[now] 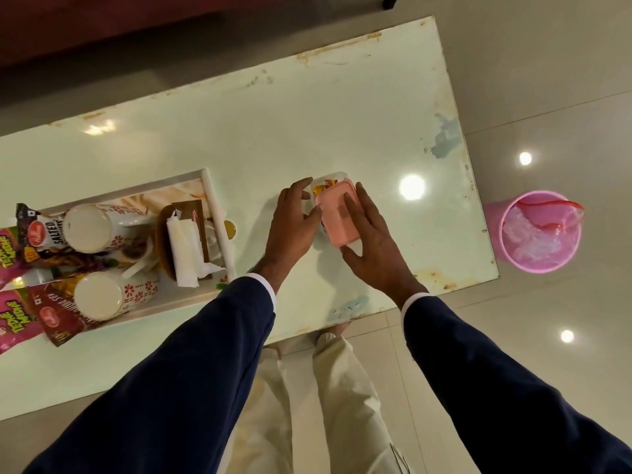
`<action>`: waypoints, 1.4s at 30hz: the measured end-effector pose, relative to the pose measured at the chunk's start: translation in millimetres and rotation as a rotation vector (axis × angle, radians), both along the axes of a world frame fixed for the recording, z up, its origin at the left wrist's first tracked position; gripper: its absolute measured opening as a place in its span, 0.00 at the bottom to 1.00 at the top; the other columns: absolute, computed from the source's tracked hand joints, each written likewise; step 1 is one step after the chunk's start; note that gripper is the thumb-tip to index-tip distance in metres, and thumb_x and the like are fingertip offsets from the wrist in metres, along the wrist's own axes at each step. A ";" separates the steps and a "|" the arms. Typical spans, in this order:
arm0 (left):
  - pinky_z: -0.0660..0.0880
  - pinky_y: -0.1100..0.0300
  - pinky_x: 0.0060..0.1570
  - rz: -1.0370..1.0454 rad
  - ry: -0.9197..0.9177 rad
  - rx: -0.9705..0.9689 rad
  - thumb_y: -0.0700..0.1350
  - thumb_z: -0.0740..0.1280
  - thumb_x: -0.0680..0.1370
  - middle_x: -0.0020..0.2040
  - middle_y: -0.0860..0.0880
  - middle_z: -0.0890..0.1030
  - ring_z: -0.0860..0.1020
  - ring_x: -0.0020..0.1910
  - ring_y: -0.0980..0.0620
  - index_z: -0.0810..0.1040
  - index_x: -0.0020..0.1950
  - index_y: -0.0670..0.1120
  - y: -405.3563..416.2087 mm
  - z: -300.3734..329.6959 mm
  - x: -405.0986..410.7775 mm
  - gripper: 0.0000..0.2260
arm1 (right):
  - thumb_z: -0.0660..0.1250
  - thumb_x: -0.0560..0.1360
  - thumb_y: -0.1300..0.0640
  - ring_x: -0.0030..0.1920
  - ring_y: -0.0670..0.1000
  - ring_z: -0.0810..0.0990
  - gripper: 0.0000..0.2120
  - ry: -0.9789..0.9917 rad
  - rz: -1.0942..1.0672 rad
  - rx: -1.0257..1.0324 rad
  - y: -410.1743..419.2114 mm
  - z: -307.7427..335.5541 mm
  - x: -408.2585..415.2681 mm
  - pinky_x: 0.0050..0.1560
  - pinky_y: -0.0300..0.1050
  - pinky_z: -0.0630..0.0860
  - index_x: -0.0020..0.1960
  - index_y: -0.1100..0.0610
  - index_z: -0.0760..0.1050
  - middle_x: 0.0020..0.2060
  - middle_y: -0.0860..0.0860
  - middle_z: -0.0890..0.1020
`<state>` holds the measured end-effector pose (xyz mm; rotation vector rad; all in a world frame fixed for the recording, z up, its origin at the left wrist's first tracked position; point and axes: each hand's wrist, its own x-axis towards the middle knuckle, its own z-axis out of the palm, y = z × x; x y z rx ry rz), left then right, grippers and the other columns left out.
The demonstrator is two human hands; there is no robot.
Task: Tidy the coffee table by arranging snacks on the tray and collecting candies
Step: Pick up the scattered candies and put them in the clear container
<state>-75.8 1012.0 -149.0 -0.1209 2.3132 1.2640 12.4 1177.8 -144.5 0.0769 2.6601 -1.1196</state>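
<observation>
Pink plastic, the lid [338, 213] sits askew over a small clear container [333, 177] on the pale coffee table [307, 114], leaving the far corner uncovered, where orange and gold candy wrappers [323, 187] show. The right hand [372, 244] lies flat on the lid from the near-right side, fingers straight and spread across the pink top, thumb reaching under the lid's near corner. The left hand [294, 220] is against the container's left side, fingers loosely bent and splayed along the table beside the box, thumb touching the lid's left edge; whether it actually grips the box cannot be told. Both wrists come out of dark blue sleeves with white cuffs.

Left of the left hand, near it, stands a white tray [219, 206] with a round gold knob [229, 229] on its end wall. Inside, nearest the hand, is a brown holder with white tissues [184, 248]; farther left, two white cups with red flower print [92, 227] lie among snack packets [44, 234]. More packets, pink and red [13, 323], overlap the tray's near-left corner.

Well apart to the right of the right hand, off the table on the tiled floor, is a pink bin [540, 230] holding clear plastic.
</observation>
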 end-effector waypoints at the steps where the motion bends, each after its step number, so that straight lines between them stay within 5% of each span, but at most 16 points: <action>1: 0.79 0.59 0.54 0.000 0.007 -0.001 0.42 0.68 0.81 0.65 0.47 0.76 0.75 0.58 0.55 0.69 0.76 0.50 -0.1 -0.4 0.0 0.24 | 0.71 0.76 0.53 0.80 0.56 0.55 0.43 -0.026 0.029 0.008 1.4 -2.0 0.6 0.74 0.52 0.67 0.82 0.56 0.49 0.82 0.53 0.46; 5: 0.78 0.62 0.53 0.017 0.012 0.018 0.43 0.68 0.81 0.65 0.48 0.76 0.76 0.59 0.55 0.69 0.76 0.50 0.3 1.0 0.4 0.23 | 0.62 0.80 0.39 0.81 0.56 0.54 0.44 -0.084 0.076 0.070 4.4 -8.4 -2.4 0.76 0.53 0.64 0.82 0.55 0.38 0.82 0.53 0.41; 11: 0.82 0.49 0.53 0.041 -0.001 0.018 0.39 0.68 0.81 0.61 0.45 0.80 0.82 0.56 0.45 0.72 0.72 0.48 2.0 3.9 -3.5 0.19 | 0.58 0.84 0.46 0.78 0.60 0.61 0.37 -0.101 0.010 0.066 -5.3 -8.2 -19.5 0.70 0.58 0.73 0.82 0.52 0.38 0.82 0.52 0.43; 15: 0.79 0.65 0.41 0.045 -0.007 -0.016 0.39 0.72 0.79 0.52 0.47 0.82 0.84 0.48 0.46 0.74 0.68 0.47 3.3 3.8 -11.6 0.18 | 0.61 0.82 0.45 0.76 0.61 0.65 0.39 -0.138 0.022 0.205 -8.6 -4.7 -28.8 0.69 0.59 0.73 0.82 0.53 0.40 0.82 0.55 0.48; 18: 0.75 0.72 0.31 0.029 -0.056 -0.049 0.38 0.72 0.78 0.49 0.48 0.81 0.84 0.43 0.47 0.74 0.68 0.47 5.8 2.6 -18.1 0.19 | 0.60 0.82 0.44 0.81 0.59 0.53 0.39 -0.142 0.062 0.354 -10.7 0.8 -32.4 0.76 0.63 0.60 0.82 0.55 0.40 0.82 0.56 0.47; 23: 0.83 0.54 0.42 -0.002 -0.161 -0.110 0.37 0.73 0.77 0.41 0.51 0.80 0.84 0.42 0.47 0.75 0.64 0.47 7.0 0.4 -29.9 0.17 | 0.62 0.83 0.49 0.82 0.57 0.47 0.41 -0.200 0.170 0.454 -10.5 8.3 -40.4 0.78 0.66 0.55 0.82 0.57 0.37 0.82 0.55 0.39; 27: 0.77 0.60 0.31 -0.022 -0.160 -0.147 0.37 0.72 0.78 0.42 0.50 0.79 0.83 0.40 0.48 0.73 0.60 0.49 10.9 3.4 -31.1 0.15 | 0.64 0.81 0.52 0.77 0.59 0.63 0.42 -0.212 0.109 0.377 -13.4 10.6 -39.8 0.74 0.62 0.66 0.82 0.58 0.38 0.82 0.54 0.40; 30: 0.75 0.61 0.26 -0.006 -0.196 -0.120 0.38 0.71 0.79 0.48 0.46 0.82 0.85 0.42 0.44 0.73 0.61 0.50 11.1 8.2 -30.7 0.14 | 0.64 0.81 0.52 0.65 0.59 0.75 0.42 -0.202 0.084 0.370 -15.4 9.8 -40.0 0.58 0.56 0.78 0.82 0.56 0.37 0.82 0.55 0.42; 35: 0.75 0.61 0.24 0.044 -0.294 -0.071 0.48 0.67 0.83 0.52 0.47 0.84 0.86 0.37 0.48 0.73 0.64 0.50 6.0 17.8 -16.9 0.11 | 0.66 0.80 0.56 0.64 0.63 0.73 0.44 -0.266 0.005 0.185 -16.5 6.1 -40.9 0.58 0.59 0.78 0.82 0.49 0.37 0.74 0.59 0.62; 42: 0.73 0.72 0.31 0.125 -0.264 0.061 0.42 0.64 0.83 0.58 0.51 0.80 0.84 0.47 0.53 0.74 0.72 0.48 -30.6 24.9 26.6 0.16 | 0.68 0.79 0.57 0.65 0.61 0.74 0.45 -0.279 -0.044 0.006 -46.6 12.2 -38.5 0.63 0.56 0.77 0.82 0.47 0.38 0.72 0.58 0.66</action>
